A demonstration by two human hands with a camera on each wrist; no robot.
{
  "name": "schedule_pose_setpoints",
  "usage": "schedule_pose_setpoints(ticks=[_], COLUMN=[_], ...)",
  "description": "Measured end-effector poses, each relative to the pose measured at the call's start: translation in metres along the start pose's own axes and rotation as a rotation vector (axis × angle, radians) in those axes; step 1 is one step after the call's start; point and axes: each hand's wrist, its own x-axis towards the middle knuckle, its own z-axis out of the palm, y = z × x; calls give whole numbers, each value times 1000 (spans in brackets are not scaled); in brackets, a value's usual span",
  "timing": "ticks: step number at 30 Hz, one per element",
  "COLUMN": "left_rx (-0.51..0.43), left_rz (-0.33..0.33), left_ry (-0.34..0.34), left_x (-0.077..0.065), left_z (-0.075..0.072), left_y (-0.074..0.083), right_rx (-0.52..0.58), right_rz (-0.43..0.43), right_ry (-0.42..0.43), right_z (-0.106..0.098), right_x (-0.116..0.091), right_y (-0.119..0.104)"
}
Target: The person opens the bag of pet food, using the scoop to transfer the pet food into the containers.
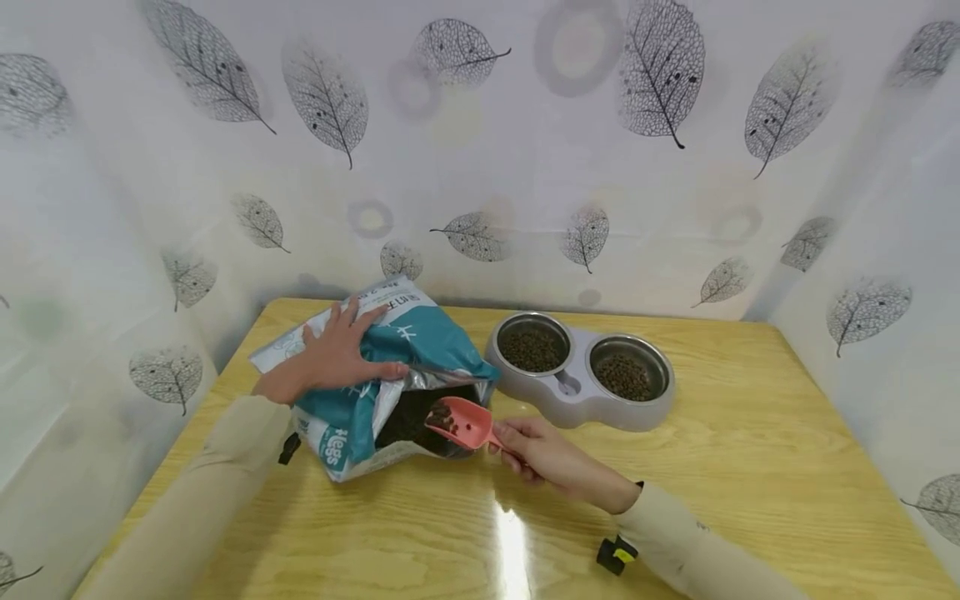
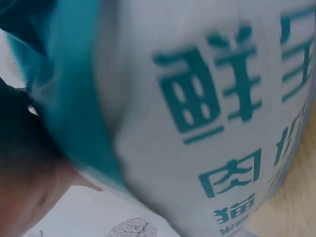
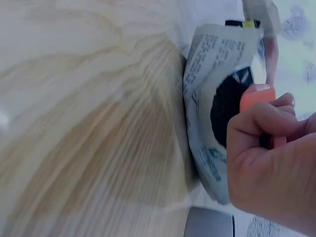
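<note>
A teal and white bag of pet food (image 1: 427, 333) lies on its side on the table, its mouth facing right and front. My left hand (image 1: 333, 350) rests on top of the bag with fingers spread. With its fingers curled round the handle, my right hand (image 1: 543, 454) holds a pink scoop (image 1: 472, 423) at the bag's mouth. Brown kibble sits in the scoop's front part. In the right wrist view the bag's dark opening (image 3: 227, 108) shows behind the scoop. The left wrist view is filled mostly by the bag's printed side (image 2: 148, 123).
A pale double feeder (image 1: 570, 400) stands behind and right of the scoop. Its left steel bowl (image 1: 534, 317) and right steel bowl (image 1: 630, 340) both contain kibble. The wooden table (image 1: 750, 467) meets a leaf-patterned curtain (image 1: 510, 167) at the back and sides.
</note>
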Motion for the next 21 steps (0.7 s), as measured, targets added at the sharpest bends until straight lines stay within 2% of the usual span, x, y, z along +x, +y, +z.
schedule_pose_setpoints(ticks=[3,7,12,16,19,21], left_rx=[-43,-90,-188,-232,-222,-215], left_rz=[27,63,153,226,282,300], left_ry=[24,87,195,316,387,390], left_x=[-14,-41,-76,-99,-107,-109], left_z=[2,7,16,30,41,46], left_y=[6,12,18,22,25,27], right_rx=[45,75,86,99,23,-63], right_rz=[-8,-16,-21,-49,-78,-87], right_ry=[6,20,58,84,169,268], right_z=[-8,-18,-32,-47,-64,-77], right_x=[-9,-20,-35,-46,-56,-63], right_y=[1,0,-4,-6,-8,-10])
